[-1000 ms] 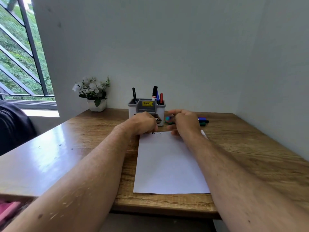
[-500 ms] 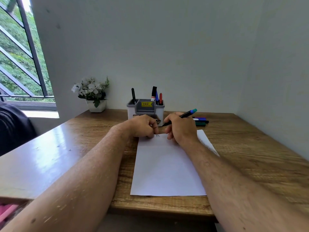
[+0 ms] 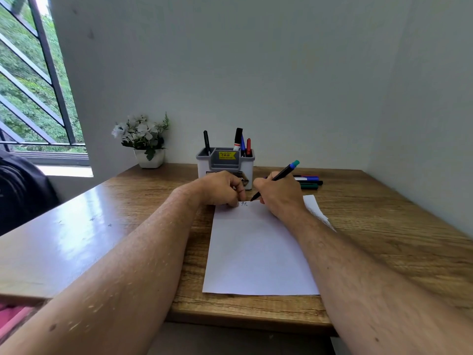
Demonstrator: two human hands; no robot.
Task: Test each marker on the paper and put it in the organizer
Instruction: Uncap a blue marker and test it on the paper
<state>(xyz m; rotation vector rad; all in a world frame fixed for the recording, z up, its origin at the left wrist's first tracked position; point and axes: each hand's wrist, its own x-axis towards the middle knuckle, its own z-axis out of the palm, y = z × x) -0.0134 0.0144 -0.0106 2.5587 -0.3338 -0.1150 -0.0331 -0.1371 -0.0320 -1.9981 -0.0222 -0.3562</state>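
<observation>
The right hand (image 3: 277,194) grips a black marker (image 3: 275,179) with a teal end, its tip just beside the small scribbles (image 3: 243,203) at the far edge of the paper (image 3: 258,252). The marker's long axis slants up and away to the right, the teal end pointing past the organizer's right side. The organizer (image 3: 225,163) stands directly behind the scribbles, so the right hand is the nearer one to it. The left hand (image 3: 221,188) is curled, knuckles on the paper's far left corner; whether it holds a cap I cannot tell. More markers (image 3: 308,182) lie on the tabletop (image 3: 384,226) right of the organizer.
</observation>
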